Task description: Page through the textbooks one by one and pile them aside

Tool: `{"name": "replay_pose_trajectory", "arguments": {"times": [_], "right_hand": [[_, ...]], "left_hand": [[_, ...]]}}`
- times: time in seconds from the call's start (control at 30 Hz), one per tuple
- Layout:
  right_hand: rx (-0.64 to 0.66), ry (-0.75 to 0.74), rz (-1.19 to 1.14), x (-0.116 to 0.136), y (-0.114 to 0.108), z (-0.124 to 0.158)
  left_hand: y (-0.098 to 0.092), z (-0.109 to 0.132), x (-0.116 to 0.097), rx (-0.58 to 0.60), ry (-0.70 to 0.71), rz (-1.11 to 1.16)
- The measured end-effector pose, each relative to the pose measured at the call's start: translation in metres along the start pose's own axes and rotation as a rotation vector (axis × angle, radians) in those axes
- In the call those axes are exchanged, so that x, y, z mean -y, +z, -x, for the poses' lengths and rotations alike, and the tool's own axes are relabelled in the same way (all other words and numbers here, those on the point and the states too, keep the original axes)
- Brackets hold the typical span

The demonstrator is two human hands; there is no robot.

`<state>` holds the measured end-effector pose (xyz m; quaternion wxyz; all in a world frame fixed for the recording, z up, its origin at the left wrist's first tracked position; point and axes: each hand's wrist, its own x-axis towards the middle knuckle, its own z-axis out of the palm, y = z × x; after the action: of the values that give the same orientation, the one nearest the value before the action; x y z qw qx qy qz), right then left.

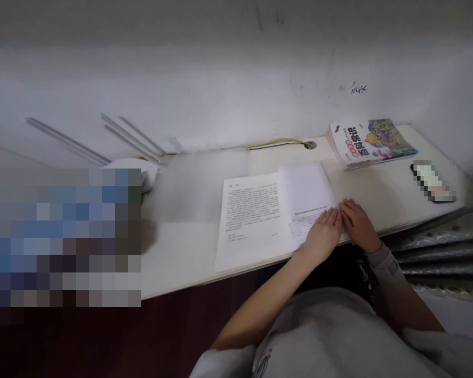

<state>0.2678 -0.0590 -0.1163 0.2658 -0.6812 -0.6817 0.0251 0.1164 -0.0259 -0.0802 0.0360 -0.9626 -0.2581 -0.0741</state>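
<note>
The papers [268, 215] lie on a white desk [181, 252], close to its front edge and right in front of the person. There are two sheets side by side. The left sheet [249, 215] has lines of small black print on it. The right sheet [305, 189] lies a little over the left one and is mostly blank at the top, with some print lower down. Both hands rest on the bottom right corner of the right sheet. The left hand [323, 232] lies flat on the paper with its fingers stretched out and close together, holding nothing. The right hand [357, 223] lies just beside it, touching it, also flat with the fingers out, and it sits at the paper's edge, partly on the desk. A grey sleeve [382, 262] covers the right wrist, and the left arm is bare. At the back right of the desk is a pile of books [368, 143] with a bright picture cover. A phone [433, 182] lies near the right end, well apart from the papers. A yellow wire [276, 141] runs along the back of the desk to a small round hole [310, 145]. Behind it all is a white wall [220, 79] with a few marks on it.
</note>
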Motion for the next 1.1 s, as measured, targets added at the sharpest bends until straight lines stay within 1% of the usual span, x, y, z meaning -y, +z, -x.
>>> {"name": "replay_pose_trajectory", "arguments": {"times": [0.07,0.13,0.2,0.27,0.33,0.4,0.5,0.57,0.77,0.83,0.9,0.93,1.0,1.03,1.07,1.1], "right_hand": [[0.011,-0.017,0.064,0.002,-0.001,0.003],[0.015,-0.030,0.108,0.004,-0.002,0.004],[0.019,-0.032,0.135,0.007,-0.003,0.005],[0.029,-0.024,0.152,0.009,-0.004,0.005],[0.035,0.001,0.165,0.012,-0.005,0.005],[0.036,0.036,0.171,0.016,-0.006,0.004],[0.045,0.070,0.155,0.020,-0.009,0.004],[0.058,0.079,0.130,0.020,-0.011,0.004],[0.093,0.043,0.104,0.009,-0.012,0.004],[0.093,0.024,0.127,0.010,-0.013,0.004],[0.095,-0.030,0.163,0.016,-0.015,0.002],[0.104,-0.078,0.176,0.020,-0.016,0.001],[0.138,-0.193,0.184,0.030,-0.017,-0.003],[0.160,-0.241,0.182,0.035,-0.016,-0.005],[0.178,-0.274,0.182,0.039,-0.015,-0.008],[0.190,-0.293,0.186,0.042,-0.015,-0.009]], "left_hand": [[-0.001,0.006,0.003,-0.028,0.020,0.007],[-0.007,0.017,0.007,-0.065,0.006,0.005],[-0.013,0.035,0.012,-0.080,-0.057,0.003],[-0.016,0.053,0.017,-0.073,-0.157,0.014],[-0.014,0.069,0.021,-0.069,-0.237,0.040],[-0.008,0.078,0.022,-0.080,-0.268,0.068],[0.000,0.079,0.023,-0.085,-0.239,0.091],[0.001,0.077,0.024,-0.062,-0.209,0.094],[-0.007,0.065,0.025,0.041,-0.139,0.067],[-0.010,0.060,0.024,0.068,-0.127,0.078],[-0.013,0.056,0.025,0.075,-0.094,0.129],[-0.014,0.056,0.028,0.060,-0.076,0.175],[-0.015,0.062,0.039,-0.019,-0.067,0.289],[-0.015,0.068,0.048,-0.079,-0.102,0.337],[-0.013,0.075,0.059,-0.148,-0.179,0.364],[-0.011,0.085,0.071,-0.216,-0.291,0.369]]}}
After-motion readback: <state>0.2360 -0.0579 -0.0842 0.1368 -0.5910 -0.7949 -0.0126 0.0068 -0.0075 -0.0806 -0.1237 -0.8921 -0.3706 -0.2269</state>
